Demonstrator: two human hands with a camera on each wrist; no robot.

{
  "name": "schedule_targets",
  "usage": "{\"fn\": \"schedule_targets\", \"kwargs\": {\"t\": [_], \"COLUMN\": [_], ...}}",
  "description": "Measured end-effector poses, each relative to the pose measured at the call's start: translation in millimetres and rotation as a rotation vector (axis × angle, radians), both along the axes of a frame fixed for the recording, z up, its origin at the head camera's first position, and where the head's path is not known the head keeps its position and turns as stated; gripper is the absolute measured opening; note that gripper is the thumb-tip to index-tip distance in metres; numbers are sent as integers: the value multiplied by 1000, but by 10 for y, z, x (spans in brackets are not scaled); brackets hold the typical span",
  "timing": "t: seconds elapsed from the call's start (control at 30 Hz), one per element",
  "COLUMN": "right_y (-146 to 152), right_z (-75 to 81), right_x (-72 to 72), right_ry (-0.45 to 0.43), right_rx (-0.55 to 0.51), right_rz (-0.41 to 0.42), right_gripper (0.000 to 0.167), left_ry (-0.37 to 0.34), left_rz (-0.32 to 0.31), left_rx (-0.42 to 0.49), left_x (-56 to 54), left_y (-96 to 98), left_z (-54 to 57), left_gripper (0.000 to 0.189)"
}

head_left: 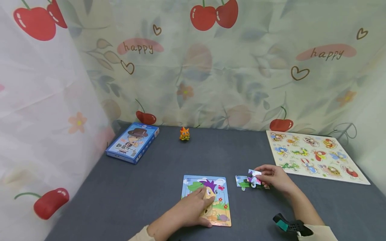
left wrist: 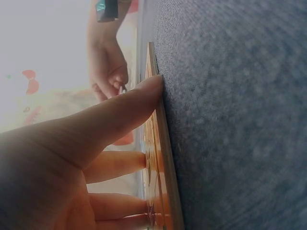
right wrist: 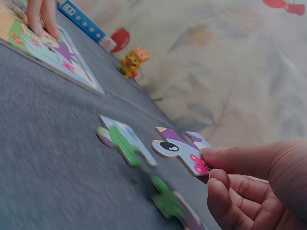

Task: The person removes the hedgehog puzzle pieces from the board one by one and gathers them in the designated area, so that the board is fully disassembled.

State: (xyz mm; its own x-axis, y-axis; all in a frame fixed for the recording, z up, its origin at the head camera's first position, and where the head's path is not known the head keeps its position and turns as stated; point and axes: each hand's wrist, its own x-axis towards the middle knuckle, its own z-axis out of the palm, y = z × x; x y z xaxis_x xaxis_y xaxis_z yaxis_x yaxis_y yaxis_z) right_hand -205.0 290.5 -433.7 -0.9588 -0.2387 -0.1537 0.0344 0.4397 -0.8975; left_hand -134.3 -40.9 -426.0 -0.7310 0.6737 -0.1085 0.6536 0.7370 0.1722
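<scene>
My left hand (head_left: 193,207) rests on a puzzle board (head_left: 221,219) with a purple-haired cartoon animal on it. Its extended fingertips touch the picture, and the thumb (left wrist: 151,88) lies at the board's near edge. To the right, my right hand (head_left: 275,179) pinches a puzzle piece (right wrist: 180,151) showing an eye, purple hair and a pink butterfly. This piece is held above the table. Beneath and beside it lie a green-leaf piece (right wrist: 127,141) and another piece (right wrist: 168,201) with green on it, partly hidden by the hand in the head view.
A blue game box (head_left: 132,142) lies at the back left, and a small orange toy figure (head_left: 184,134) stands at the back. On the right is a board of insect pictures (head_left: 316,157). A patterned curtain (head_left: 211,80) hangs behind the grey table (head_left: 135,190).
</scene>
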Motion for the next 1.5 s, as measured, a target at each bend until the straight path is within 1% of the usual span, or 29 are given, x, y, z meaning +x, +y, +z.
{"fn": "schedule_targets", "kwargs": {"t": [0.13,0.37,0.47,0.7,0.9,1.03,1.2,1.4,1.5], "right_y": [117,278,337,478,614,680,738,786,803], "right_z": [-8,-7,-5,-37,-80,-90,-98,-114,-130], "right_x": [10,46,64,89,102,118,136,143,151], "right_ry": [10,-12,-11,19,28,27,0,-67,-82], "right_rx": [33,76,82,59,82,107,146,183,201], "right_rz": [-23,-138,-166,-188,-223,-225,-212,-234,-231], "right_gripper": [43,49,52,50,50,50,52,55,54], "left_ry": [-1,-2,-5,-15,-5,-3,4,2,8], "left_rz": [-1,-4,-5,2,0,-3,-7,-9,-14], "left_rx": [0,-4,-4,-6,-10,-11,-11,-5,-5], "left_x": [0,-1,-10,-17,-7,-5,-15,-19,-18], "left_y": [0,3,3,1,0,-1,-2,-5,-5], "left_z": [-4,-5,-8,-5,-4,-7,-23,-32,-29], "left_gripper": [74,74,74,75,75,75,75,75,75]}}
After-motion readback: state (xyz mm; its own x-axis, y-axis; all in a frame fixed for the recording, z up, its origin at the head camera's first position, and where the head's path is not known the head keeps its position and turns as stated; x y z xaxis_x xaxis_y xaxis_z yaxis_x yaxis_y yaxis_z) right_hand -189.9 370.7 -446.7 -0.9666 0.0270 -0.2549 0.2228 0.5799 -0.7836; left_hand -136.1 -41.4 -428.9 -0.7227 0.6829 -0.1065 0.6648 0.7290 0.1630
